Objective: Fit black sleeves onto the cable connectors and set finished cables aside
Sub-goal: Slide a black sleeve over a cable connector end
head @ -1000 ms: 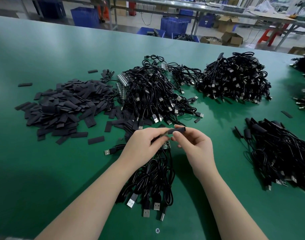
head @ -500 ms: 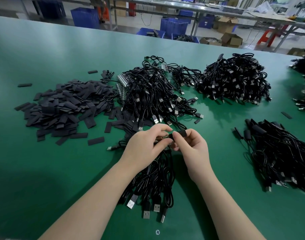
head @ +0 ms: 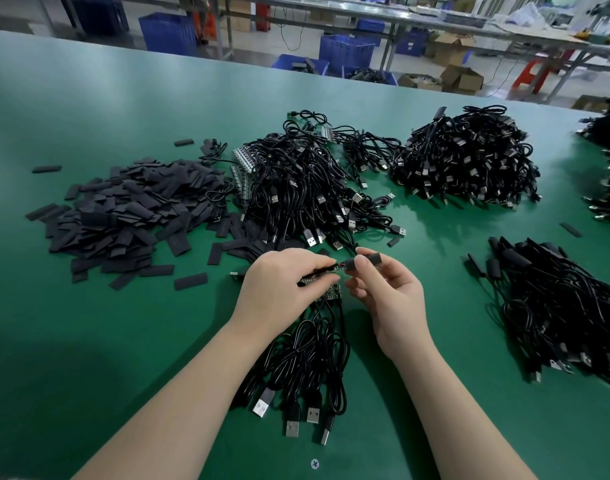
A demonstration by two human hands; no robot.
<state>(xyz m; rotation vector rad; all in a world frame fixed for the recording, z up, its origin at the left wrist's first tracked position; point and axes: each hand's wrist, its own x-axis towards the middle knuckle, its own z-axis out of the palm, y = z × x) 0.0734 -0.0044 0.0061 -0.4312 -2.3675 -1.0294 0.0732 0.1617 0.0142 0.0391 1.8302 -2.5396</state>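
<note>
The left hand (head: 282, 289) has its fingers curled round the small circuit-board connector (head: 322, 277) at the end of a cable, pinching it near the middle of the worktop (head: 89, 341) toward the near edge; the right hand (head: 383, 289) pinches a black sleeve (head: 364, 259) between thumb and forefinger, its mouth just beside the bared wires at the connector's end, apparently threaded on the cable; the sleeve does not yet cover the board.

To do this step well, as I judge it: hold the board steady and flat, keep the sleeve's opening round rather than squashed, and draw it straight along the cable over the board without twisting, so the thin wires are not bent; stop when the board is fully covered.

Counts: one sleeve in hand; one heap of loose sleeves (head: 130, 216) toward the left edge, far too many to count, with a few strays around it; one small bundle of cables (head: 307, 368) under the hands at the near edge, showing five plugs (head: 293, 427); one large heap of unsleeved cables (head: 307, 188) mid-worktop; one further heap (head: 466, 157) toward the far edge; one heap that looks sleeved (head: 556, 306) at the right edge; more piles cut off at the far right corner.
</note>
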